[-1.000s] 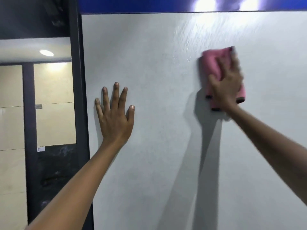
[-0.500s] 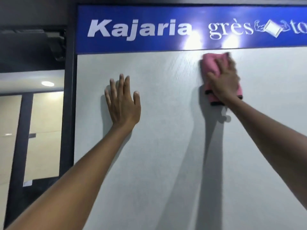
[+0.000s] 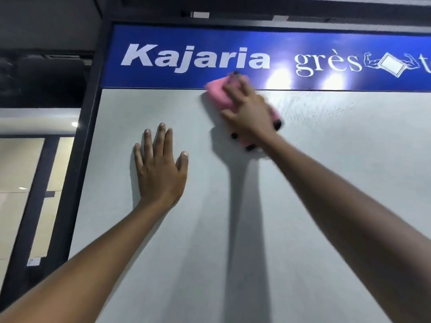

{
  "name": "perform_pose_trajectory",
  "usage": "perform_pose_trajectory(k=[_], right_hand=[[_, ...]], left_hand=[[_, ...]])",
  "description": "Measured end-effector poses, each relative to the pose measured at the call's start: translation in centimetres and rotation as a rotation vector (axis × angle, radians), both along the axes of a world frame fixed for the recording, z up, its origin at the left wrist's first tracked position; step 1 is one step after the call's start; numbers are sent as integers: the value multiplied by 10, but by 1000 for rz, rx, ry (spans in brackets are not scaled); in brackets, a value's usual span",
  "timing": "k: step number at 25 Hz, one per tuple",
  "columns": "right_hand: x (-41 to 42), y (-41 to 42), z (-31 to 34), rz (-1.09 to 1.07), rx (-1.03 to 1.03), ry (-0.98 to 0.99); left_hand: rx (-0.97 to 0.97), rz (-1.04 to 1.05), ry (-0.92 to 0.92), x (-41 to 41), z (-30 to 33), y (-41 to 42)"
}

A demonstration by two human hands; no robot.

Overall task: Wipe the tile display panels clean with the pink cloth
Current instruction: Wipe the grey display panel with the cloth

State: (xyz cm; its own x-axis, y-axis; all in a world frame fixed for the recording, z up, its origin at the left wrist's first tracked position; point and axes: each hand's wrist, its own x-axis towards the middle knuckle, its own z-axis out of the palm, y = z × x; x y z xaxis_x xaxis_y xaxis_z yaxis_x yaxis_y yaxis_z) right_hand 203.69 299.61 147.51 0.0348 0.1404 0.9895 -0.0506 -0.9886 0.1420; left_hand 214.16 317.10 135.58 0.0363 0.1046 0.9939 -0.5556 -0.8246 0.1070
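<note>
Pink cloth [image 3: 219, 97], black-edged, lies flat at top edge of pale grey tile panel [image 3: 326, 171], its upper corner overlapping blue header sign [image 3: 233, 40] reading "Kajaria". Right hand [image 3: 248, 113] presses on it, fingers spread over cloth; blurred. Left hand [image 3: 161, 171] flat on panel, fingers straight, holding nothing, lower left of cloth. Dark frame post [image 3: 86, 141] borders panel's left; beige tile panels [image 3: 21, 194] beyond.

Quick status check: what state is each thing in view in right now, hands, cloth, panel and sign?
Left hand: flat on the panel, fingers straight and spread.
Right hand: pressing the pink cloth against the panel, blurred.
Pink cloth: folded, at the panel's top edge, overlapping the sign's lower edge.
Grey tile panel: upright, with glare near the top.
Blue sign: above the panel, reflecting lights.
</note>
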Motion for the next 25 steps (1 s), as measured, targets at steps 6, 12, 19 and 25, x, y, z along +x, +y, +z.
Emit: perform_pose_trajectory(k=[6, 12, 19, 25], right_hand=[[-85, -182, -14, 48, 603, -195], [-36, -112, -209, 87, -421, 113], [-90, -214, -152, 19, 21, -54], [-92, -200, -165, 5, 198, -156]], left_hand=[[17, -103, -23, -28, 2, -26], [92, -66, 14, -45, -34, -89], [227, -134, -62, -55, -53, -89], [310, -175, -15, -68, -151, -100]])
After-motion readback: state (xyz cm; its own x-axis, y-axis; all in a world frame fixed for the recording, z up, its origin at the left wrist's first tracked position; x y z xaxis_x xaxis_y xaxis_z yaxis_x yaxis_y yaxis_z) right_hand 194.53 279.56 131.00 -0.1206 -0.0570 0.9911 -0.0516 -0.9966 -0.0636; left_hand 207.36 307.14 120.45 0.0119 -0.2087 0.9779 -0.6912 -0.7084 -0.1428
